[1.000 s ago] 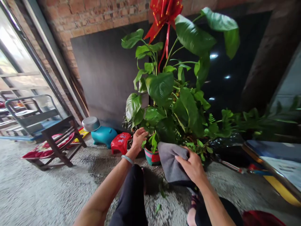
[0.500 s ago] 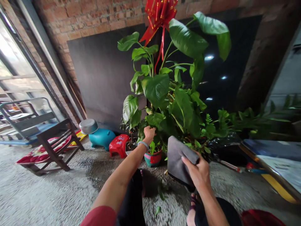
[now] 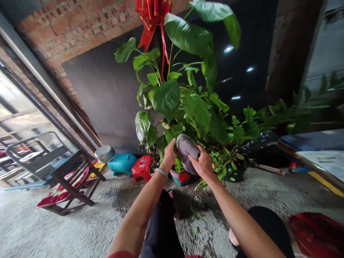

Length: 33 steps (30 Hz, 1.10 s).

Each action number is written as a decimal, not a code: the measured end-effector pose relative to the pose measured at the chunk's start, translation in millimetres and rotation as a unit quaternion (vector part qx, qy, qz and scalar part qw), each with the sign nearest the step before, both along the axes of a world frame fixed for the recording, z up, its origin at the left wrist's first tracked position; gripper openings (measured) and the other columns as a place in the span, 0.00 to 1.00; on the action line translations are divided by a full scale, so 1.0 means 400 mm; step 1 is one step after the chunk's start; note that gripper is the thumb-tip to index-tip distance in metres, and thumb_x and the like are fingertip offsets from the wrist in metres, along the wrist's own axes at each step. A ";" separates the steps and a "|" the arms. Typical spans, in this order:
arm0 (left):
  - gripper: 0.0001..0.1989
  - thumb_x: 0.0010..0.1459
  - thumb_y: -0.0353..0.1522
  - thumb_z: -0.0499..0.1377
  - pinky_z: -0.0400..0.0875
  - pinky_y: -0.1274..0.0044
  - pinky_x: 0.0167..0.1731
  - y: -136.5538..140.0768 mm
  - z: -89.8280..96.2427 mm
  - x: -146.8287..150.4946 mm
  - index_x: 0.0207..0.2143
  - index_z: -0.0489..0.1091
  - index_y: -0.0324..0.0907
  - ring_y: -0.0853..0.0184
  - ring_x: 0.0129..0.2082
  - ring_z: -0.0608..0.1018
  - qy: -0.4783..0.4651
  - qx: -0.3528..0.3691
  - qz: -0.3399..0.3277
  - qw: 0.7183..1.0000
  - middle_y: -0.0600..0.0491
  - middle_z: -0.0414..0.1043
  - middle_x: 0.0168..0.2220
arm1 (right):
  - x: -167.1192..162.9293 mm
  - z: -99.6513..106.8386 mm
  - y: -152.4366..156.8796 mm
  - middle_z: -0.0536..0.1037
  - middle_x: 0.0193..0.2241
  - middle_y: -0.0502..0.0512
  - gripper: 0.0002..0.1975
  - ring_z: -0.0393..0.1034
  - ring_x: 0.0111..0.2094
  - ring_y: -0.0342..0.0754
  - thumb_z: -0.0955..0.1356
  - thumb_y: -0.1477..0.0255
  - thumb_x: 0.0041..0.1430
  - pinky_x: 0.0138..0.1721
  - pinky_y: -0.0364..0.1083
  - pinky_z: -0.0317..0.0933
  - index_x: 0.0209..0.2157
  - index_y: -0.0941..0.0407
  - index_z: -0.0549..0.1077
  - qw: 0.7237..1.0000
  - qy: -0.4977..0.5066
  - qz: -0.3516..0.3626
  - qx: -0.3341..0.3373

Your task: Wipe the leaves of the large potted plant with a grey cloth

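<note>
Daylight enters at nine o'clock through a washed-out opening (image 3: 6, 95); two o'clock sinks into gloom. Leaves (image 3: 185, 34) gleam at twelve; white glare spots the black board (image 3: 248, 86) past one. Blur smears the floor (image 3: 67, 229) at eight; edges look stretched.

The soft, bunched cloth (image 3: 185, 148) just below the clock's centre is plain grey. At six o'clock the round pot (image 3: 181, 178) is green, pink and red. Toward twelve, the broad leaves (image 3: 165, 98) are glossy green, the shiny ribbon bow (image 3: 153, 14) red with gold lines.
</note>
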<state>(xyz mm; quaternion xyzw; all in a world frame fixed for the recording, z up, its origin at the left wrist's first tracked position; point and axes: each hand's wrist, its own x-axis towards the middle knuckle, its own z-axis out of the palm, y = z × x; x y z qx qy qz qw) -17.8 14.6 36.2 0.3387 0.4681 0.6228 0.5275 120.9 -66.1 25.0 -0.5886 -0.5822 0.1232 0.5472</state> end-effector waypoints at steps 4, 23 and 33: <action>0.19 0.40 0.35 0.77 0.68 0.75 0.28 0.006 0.021 0.011 0.27 0.70 0.40 0.70 0.23 0.71 0.047 -0.027 0.019 0.998 0.58 0.69 0.22 | -0.008 -0.026 -0.073 0.84 0.49 0.64 0.24 0.79 0.52 0.61 0.72 0.77 0.50 0.56 0.58 0.71 0.51 0.56 0.77 0.997 -0.043 0.032 -0.046; 0.21 0.41 0.37 0.75 0.61 0.81 0.19 -0.023 0.037 -0.069 0.21 0.64 0.42 0.75 0.17 0.68 0.090 0.016 0.056 0.994 0.61 0.65 0.18 | 0.076 0.015 -0.103 0.85 0.34 0.63 0.13 0.82 0.40 0.63 0.73 0.72 0.52 0.45 0.56 0.73 0.41 0.56 0.80 0.986 -0.070 -0.012 -0.148; 0.12 0.45 0.30 0.70 0.68 0.79 0.24 -0.026 0.005 -0.021 0.22 0.68 0.40 0.72 0.20 0.72 0.060 -0.010 -0.015 0.998 0.57 0.69 0.19 | -0.011 0.112 -0.003 0.83 0.52 0.64 0.23 0.78 0.54 0.58 0.69 0.73 0.53 0.58 0.54 0.69 0.52 0.57 0.77 0.989 -0.039 0.114 0.082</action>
